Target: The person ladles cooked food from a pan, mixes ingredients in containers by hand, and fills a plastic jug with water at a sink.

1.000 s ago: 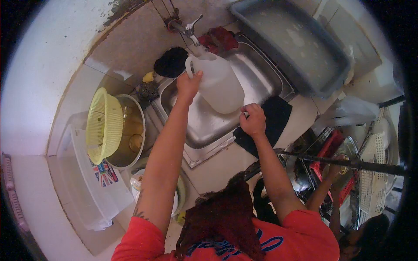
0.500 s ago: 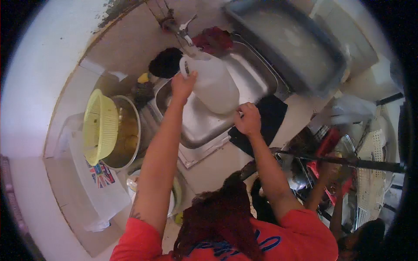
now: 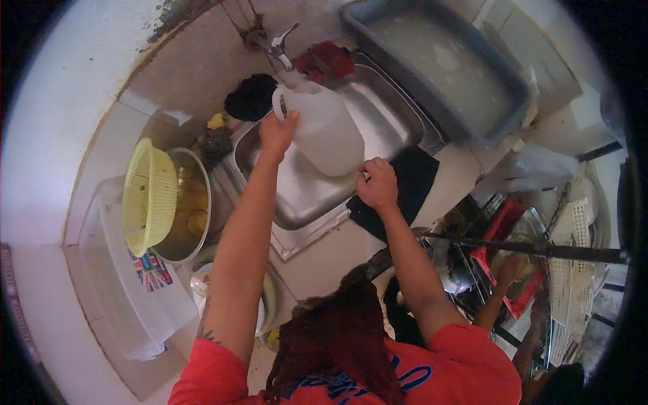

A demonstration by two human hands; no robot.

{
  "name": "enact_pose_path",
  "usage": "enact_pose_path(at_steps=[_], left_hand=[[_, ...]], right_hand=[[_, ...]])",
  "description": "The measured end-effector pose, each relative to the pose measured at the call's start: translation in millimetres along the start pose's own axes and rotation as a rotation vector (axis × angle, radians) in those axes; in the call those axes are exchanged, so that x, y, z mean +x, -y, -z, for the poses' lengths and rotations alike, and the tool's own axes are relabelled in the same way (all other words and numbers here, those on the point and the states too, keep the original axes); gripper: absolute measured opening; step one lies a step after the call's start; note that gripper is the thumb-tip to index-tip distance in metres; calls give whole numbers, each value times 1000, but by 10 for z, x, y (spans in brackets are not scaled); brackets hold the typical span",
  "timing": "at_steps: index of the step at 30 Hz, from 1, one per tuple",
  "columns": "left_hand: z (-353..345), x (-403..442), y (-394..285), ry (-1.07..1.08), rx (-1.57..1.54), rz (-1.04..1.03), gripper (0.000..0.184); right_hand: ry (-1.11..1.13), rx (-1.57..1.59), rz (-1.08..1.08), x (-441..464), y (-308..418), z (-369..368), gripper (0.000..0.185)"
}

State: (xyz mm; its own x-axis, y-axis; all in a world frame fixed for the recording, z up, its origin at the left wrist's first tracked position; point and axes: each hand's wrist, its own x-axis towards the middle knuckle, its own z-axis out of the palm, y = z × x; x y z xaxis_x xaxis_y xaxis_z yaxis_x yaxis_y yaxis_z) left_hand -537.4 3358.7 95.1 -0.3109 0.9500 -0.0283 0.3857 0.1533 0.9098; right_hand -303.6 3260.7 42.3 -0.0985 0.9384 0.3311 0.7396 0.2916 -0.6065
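Observation:
A translucent white plastic pitcher (image 3: 327,131) is tilted over the steel sink (image 3: 398,115), its mouth under the metal faucet (image 3: 280,47). My left hand (image 3: 277,133) is wrapped round the pitcher's handle. At the pitcher's base is my right hand (image 3: 377,183), fingers curled, its fingertips at the bottom edge. Beneath my right wrist a black cloth (image 3: 415,179) lies over the sink's near right edge. Whether water runs from the faucet is hard to tell.
A grey tub (image 3: 445,67) of cloudy liquid stands right of the sink. On the left are a yellow strainer (image 3: 150,197), a metal pot (image 3: 196,219) and a clear plastic box (image 3: 145,297). Another person's hand (image 3: 514,268) is by the rack (image 3: 574,270) at lower right.
The view has shifted slightly, so the sink area appears further left. My hands keep their places on the pitcher. The other person's hand and arm have moved a little at the rack.

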Motion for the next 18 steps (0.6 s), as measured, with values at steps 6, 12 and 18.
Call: enact_pose_path(at_steps=[6, 12, 18], left_hand=[[-20, 38, 105, 9, -99, -34, 26], [-3, -15, 28, 5, -56, -23, 25], [-21, 14, 101, -16, -21, -71, 29]], right_hand=[[-44, 22, 36, 15, 3, -11, 14], [-22, -7, 25, 18, 1, -9, 13], [-5, -2, 21, 14, 8, 9, 14]])
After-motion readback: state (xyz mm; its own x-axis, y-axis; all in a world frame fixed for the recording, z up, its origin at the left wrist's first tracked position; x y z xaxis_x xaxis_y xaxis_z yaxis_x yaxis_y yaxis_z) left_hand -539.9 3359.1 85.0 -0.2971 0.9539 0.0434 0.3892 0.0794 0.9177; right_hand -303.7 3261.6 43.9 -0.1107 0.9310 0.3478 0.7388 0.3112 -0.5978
